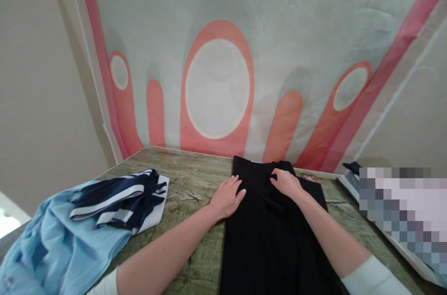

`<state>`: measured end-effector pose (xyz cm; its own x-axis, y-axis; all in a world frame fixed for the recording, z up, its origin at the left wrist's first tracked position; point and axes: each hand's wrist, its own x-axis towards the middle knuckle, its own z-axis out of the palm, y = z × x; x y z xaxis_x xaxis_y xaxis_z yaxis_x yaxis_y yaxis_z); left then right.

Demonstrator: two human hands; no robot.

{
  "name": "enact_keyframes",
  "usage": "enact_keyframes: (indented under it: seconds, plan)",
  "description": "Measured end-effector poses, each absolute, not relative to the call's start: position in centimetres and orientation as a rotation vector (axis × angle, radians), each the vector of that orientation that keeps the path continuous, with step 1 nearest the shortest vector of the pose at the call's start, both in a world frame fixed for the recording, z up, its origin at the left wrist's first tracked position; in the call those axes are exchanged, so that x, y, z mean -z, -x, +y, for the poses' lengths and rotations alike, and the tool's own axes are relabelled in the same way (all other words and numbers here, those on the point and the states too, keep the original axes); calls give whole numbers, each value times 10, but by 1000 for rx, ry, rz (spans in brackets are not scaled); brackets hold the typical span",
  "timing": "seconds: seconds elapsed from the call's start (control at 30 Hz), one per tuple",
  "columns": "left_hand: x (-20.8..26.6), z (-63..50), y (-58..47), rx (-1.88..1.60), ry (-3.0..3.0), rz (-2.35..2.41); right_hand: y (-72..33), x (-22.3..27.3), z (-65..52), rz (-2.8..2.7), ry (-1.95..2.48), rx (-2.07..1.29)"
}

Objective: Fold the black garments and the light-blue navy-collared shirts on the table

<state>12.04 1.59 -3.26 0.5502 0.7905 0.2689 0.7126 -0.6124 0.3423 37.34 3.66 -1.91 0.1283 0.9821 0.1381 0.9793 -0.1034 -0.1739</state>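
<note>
A black garment (260, 239) lies spread lengthwise over the wood-patterned table, its far end near the table's back edge; whether it is trousers or a skirt I cannot tell. My left hand (226, 197) rests on its left edge, fingers stretched out and palm down. Near the upper right of the cloth, my right hand (286, 182) has its fingers curled and pinches the fabric, which bunches up there. Beyond that hand, part of the garment's right side shows under my forearm.
On the left, a light blue garment (59, 239) lies heaped, with a navy striped garment (118, 199) and something white on top. The wooden table (188, 183) meets a printed backdrop (216, 90). Items at the right edge are partly pixelated.
</note>
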Motion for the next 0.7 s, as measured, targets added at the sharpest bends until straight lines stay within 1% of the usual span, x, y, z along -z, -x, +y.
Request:
enact_keyframes:
  seconds: [0.3, 0.37, 0.43, 0.5, 0.53, 0.63, 0.7]
  plan:
    - [34, 16, -121, -565, -2622, 1254, -369, 13, 31, -1948, 2247, -44]
    - [34, 16, -122, -558, -2625, 1255, -367, 9, 27, -1958, 2211, 80]
    - [34, 15, -122, -552, -2633, 1260, -360, 2, 26, -1982, 2082, 263]
    - [34, 14, -123, -541, -2646, 1267, -348, -3, 28, -2073, 1883, 302]
    - [33, 13, -123, -529, -2651, 1270, -339, -5, 31, -2160, 1769, 232]
    - [30, 11, -124, -498, -2668, 1268, -307, -4, 44, -2456, 1429, -134]
    - [29, 10, -124, -492, -2681, 1262, -288, 0, 54, -2570, 1288, -352]
